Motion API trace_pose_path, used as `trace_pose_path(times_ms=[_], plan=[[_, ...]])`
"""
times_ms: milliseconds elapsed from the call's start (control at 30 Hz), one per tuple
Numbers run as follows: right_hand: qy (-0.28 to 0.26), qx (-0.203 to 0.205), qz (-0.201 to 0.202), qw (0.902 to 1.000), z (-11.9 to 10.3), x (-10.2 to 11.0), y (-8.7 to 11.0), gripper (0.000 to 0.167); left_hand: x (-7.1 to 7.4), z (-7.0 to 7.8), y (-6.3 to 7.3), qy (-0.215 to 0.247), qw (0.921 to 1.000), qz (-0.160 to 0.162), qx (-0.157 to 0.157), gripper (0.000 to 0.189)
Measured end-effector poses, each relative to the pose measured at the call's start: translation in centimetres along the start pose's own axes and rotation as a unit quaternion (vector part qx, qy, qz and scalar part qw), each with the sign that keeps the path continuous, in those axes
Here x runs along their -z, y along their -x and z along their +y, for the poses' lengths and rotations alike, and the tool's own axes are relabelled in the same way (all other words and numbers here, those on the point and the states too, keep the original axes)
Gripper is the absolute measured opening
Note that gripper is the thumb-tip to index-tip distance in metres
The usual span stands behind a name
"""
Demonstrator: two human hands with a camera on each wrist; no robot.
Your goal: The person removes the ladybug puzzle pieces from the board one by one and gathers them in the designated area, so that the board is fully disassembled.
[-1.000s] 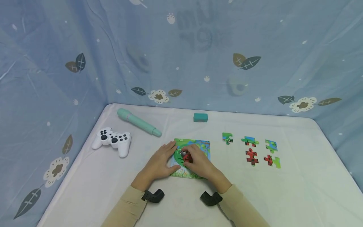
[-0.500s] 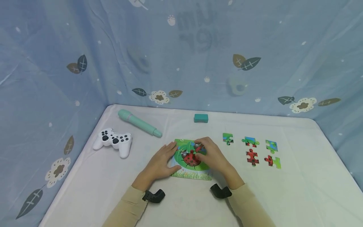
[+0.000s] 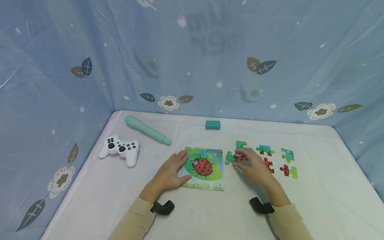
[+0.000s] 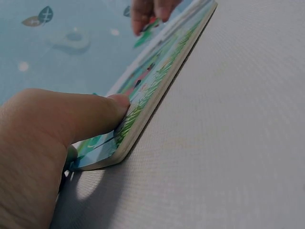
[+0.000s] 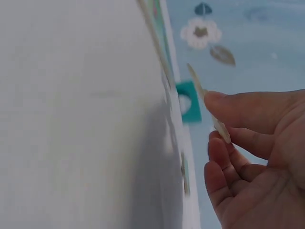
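Observation:
A square ladybug picture board (image 3: 202, 167) lies flat on the white table. My left hand (image 3: 169, 170) rests along its left side, fingers extended, with the thumb (image 4: 112, 107) pressing on the lower part in the left wrist view. Right of the board, my right hand (image 3: 255, 168) pinches a green and red jigsaw piece (image 3: 230, 157) between thumb and fingers. Seen edge-on in the right wrist view, that thin piece (image 5: 196, 78) is held up off the table.
Several loose jigsaw pieces lie at the right, among them a red one (image 3: 269, 165) and a blue-green one (image 3: 287, 154). A teal block (image 3: 213, 125) stands at the back. On the left are a mint toy microphone (image 3: 148, 130) and a white game controller (image 3: 120, 148).
My right hand has moved right, off the board, carrying the jigsaw piece and uncovering the whole ladybug picture. My left hand has stayed in place.

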State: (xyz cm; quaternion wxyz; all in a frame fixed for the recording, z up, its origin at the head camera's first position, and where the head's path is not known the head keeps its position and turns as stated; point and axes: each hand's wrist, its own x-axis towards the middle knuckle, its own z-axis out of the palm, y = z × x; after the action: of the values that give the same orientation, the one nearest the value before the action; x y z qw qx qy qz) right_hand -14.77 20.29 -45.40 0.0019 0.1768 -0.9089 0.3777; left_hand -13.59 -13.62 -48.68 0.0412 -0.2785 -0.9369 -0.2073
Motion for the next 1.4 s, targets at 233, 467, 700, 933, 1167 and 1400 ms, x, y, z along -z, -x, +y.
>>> trace_pose_path(times_ms=[233, 467, 700, 933, 1167, 1400], plan=[[0.012, -0.02, -0.035, 0.9991, 2.2, 1.8, 1.5, 0.043, 0.0, 0.1, 0.0, 0.001, 0.9999, 0.013, -0.011, 0.082], [0.034, -0.026, -0.046, 0.998, 2.5, 2.0, 1.6, 0.04, 0.1, 0.2, 0.0, 0.008, 0.9999, 0.013, -0.007, 0.082], [0.041, -0.033, -0.045, 0.9976, 2.6, 1.8, 1.7, 0.043, 0.1, 0.2, 0.0, 0.008, 1.0, 0.001, 0.001, 0.083], [0.024, -0.032, -0.046, 0.9982, 2.3, 1.8, 1.8, 0.054, 0.1, 0.1, -0.1, 0.008, 1.0, 0.001, -0.003, 0.084], [0.014, 0.0, -0.055, 0.9984, 0.7, 0.8, 1.6, 0.058, 0.0, 0.0, -0.1, 0.01, 0.9998, 0.01, -0.014, 0.082], [0.009, 0.031, -0.081, 0.9962, -1.7, -1.2, 1.6, 0.056, 0.2, 0.4, 0.2, 0.064, 0.9979, 0.003, -0.004, 0.075]])
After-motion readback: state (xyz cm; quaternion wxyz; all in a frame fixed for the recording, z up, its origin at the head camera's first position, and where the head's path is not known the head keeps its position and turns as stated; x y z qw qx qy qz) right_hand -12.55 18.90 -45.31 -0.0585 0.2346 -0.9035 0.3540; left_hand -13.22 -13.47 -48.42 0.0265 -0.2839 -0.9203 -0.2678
